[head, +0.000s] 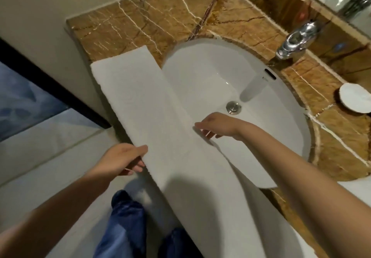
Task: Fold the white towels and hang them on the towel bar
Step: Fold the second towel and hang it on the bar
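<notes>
A long white towel (140, 105) lies stretched over the brown marble counter and the left rim of the sink, and its near end hangs down toward me. My left hand (122, 158) pinches the towel's left edge between thumb and fingers. My right hand (215, 125) grips the right edge over the sink basin, lifting a fold of cloth. No towel bar is in view.
The white sink (220, 81) has a metal drain (233, 107) and a chrome tap (295, 40) at the back right. A white round dish (354, 100) sits on the marble counter (140, 21) at the right. A mirror runs along the back. My legs in blue trousers stand below.
</notes>
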A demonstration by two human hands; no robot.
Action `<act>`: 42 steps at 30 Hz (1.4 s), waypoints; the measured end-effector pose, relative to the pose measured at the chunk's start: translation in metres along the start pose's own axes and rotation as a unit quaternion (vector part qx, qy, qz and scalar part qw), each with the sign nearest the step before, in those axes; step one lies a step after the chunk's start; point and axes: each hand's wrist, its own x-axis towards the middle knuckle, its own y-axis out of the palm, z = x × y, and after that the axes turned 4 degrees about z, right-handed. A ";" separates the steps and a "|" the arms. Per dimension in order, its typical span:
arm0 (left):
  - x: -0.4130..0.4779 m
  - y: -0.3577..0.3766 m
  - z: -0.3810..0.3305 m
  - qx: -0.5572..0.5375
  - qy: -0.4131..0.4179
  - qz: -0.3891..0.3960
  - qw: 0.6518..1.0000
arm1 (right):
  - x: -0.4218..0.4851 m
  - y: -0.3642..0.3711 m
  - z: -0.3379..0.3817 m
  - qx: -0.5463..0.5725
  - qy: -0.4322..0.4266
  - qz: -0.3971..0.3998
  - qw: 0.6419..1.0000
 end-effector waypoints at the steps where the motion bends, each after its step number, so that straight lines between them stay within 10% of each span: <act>1: -0.001 0.005 0.003 -0.024 0.004 -0.023 0.999 | 0.006 0.000 -0.002 -0.001 -0.006 0.013 1.000; 25: -0.086 -0.013 -0.062 -0.211 0.193 -0.125 0.950 | -0.083 -0.080 0.083 -0.090 -0.245 0.007 0.965; 42: -0.239 -0.082 -0.184 -0.030 0.381 -0.281 0.880 | -0.240 -0.123 0.193 -0.004 -0.385 -0.178 0.906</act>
